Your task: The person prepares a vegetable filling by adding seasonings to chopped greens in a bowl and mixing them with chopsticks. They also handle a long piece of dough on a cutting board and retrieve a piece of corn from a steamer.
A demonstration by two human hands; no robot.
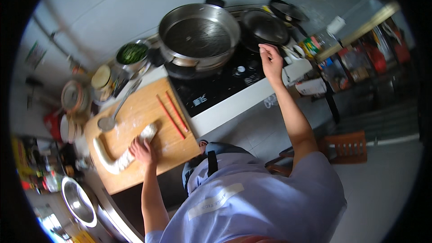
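Note:
My left hand (144,151) lies over a long floury roll of dough (105,160), its fingers curled round the upper part. The dough bends in a hook shape across a wooden cutting board (135,108). Beside it on the board are two red chopsticks (171,116) and a metal ladle (108,123), whose handle reaches past the board's far edge. Away to the right, my right hand (271,62) is raised over the right side of the black cooktop (216,91). Its fingers are loosely curled; nothing shows in them, though their inner side is partly hidden.
A large steel pot (165,45) stands on the cooktop, left of a lidded black pan (265,28). Chopped greens (134,53) fill a metal bowl (123,65) behind the board. Jars stand at left above a steel basin (79,202). A wooden chair (347,146) is at right.

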